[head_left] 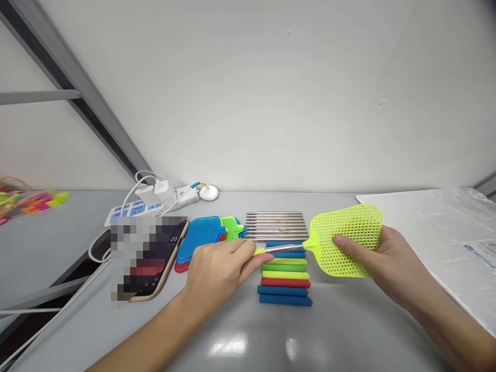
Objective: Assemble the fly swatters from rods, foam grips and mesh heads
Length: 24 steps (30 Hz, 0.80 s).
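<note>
A yellow-green fly swatter (pixel 344 240) with a metal telescopic rod (pixel 287 248) is held up level between my hands. My left hand (pixel 222 263) is closed round the handle end, where a bit of yellow-green grip shows at the thumb. My right hand (pixel 366 253) pinches the mesh head, thumb on the near face and fingers behind it. Under the rod lies a column of coloured handle grips (pixel 284 291) in blue, red, green and yellow. Behind them several metal rods (pixel 277 222) lie side by side. Blue, red and green swatter heads (pixel 201 235) are stacked beyond my left hand.
A phone (pixel 163 263), partly blurred out, rests on the left. Behind it are a power strip (pixel 135 211) with white plugs and cables, and a round white device (pixel 208 193). A plastic-wrapped white board (pixel 434 227) lies at right. Bright coloured items (pixel 31 202) sit far left.
</note>
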{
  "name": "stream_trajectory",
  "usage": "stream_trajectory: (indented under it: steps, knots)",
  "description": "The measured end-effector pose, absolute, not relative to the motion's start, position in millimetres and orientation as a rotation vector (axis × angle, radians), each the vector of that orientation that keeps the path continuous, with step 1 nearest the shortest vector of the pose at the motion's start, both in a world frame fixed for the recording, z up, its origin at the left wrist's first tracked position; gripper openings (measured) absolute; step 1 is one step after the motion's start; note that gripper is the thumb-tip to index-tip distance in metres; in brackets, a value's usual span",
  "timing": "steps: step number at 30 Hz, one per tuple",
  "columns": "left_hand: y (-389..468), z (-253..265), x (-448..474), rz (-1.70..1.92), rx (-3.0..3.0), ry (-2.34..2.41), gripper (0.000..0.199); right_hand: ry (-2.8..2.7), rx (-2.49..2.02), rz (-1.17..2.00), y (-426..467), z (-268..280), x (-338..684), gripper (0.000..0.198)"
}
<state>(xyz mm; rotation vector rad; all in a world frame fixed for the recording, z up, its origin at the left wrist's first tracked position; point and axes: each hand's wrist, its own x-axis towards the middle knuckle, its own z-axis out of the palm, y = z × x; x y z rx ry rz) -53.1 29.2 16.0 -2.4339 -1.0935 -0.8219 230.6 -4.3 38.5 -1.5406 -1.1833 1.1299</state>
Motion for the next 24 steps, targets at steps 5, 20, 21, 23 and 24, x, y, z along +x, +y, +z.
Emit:
stream_trajectory:
  steps: [5, 20, 21, 23, 24]
  knots:
    - [27.6, 13.5, -48.3, -0.862, -2.502, -1.127, 0.043, -1.245, -1.529, 1.175, -5.4, 45.5, 238.2, 0.050]
    - [26.1, 24.5, -43.2, -1.060, -3.141, -1.709, 0.034, -1.318, -0.967, 1.246, 11.7, 33.5, 251.0, 0.050]
    - [22.6, 23.6, -38.8, -1.173, -3.247, -1.825, 0.037, -1.418, -0.931, 1.214, 8.9, 29.4, 246.4, 0.052]
    - [13.3, 18.9, -28.1, -1.411, -3.492, -2.051, 0.043, -1.630, -0.930, 1.158, 0.2, 21.2, 229.6, 0.055]
    - [7.9, 15.5, -22.4, -1.514, -3.607, -2.109, 0.045, -1.707, -0.966, 1.133, -5.1, 18.0, 218.6, 0.052]
